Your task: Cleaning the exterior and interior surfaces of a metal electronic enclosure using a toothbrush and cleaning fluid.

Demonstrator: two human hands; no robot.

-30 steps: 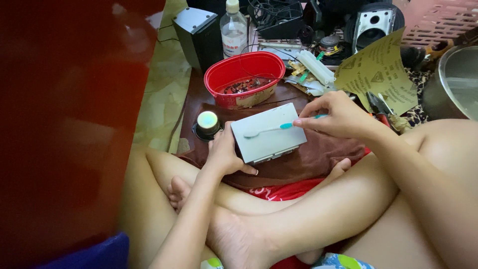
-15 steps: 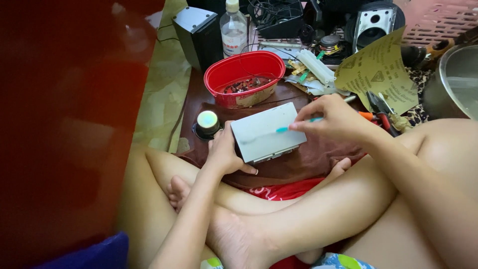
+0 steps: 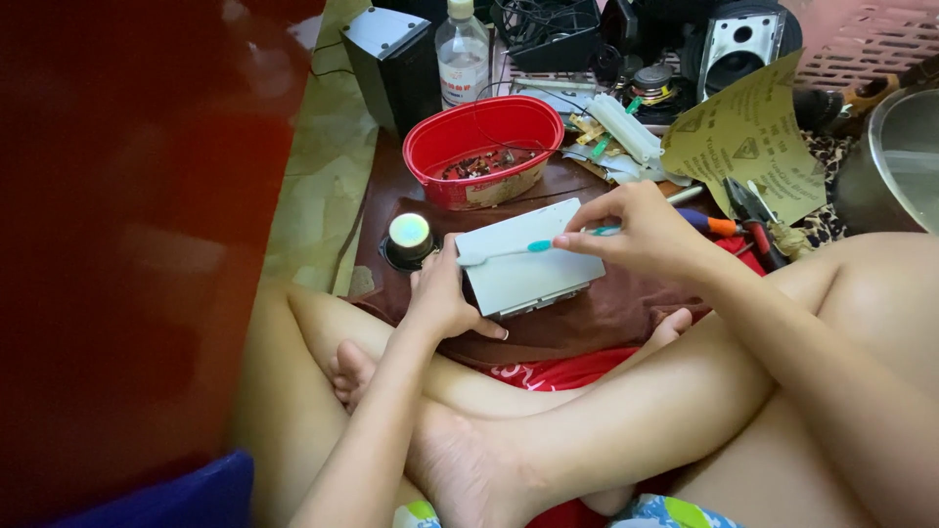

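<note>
1. A flat, pale grey rectangular metal case (image 3: 526,262) lies tilted on a dark brown cloth (image 3: 626,313) spread over the floor, just in front of the person's crossed legs.
2. The left hand (image 3: 442,298) grips the case at its near left edge, thumb on the top face and fingers curled under the side.
3. The right hand (image 3: 636,230) pinches the handle of a white toothbrush with a teal grip (image 3: 518,250); the brush lies across the case's top, its head resting near the far left corner.
4. Just left of the case, on the cloth's edge, sits a small round black object with a shiny pale top (image 3: 409,237).
5. Behind the case stands a red oval plastic tub (image 3: 484,147) with small dark parts in its bottom and a thin wire draped over its rim.
6. To the right of the right hand lie pliers with red handles (image 3: 758,220) and a screwdriver with a blue and orange handle (image 3: 709,223), beside a sheet of tan sandpaper (image 3: 748,137).
7. Farther back are a clear plastic bottle with a white cap (image 3: 462,54), a dark speaker box (image 3: 391,64), a grey speaker with a round cone (image 3: 738,49), and a white ribbed plastic strip (image 3: 621,125).
8. A blurred red surface (image 3: 127,225) fills the left of the view, and a glass lid's rim (image 3: 890,156) shows at the right edge.
</note>
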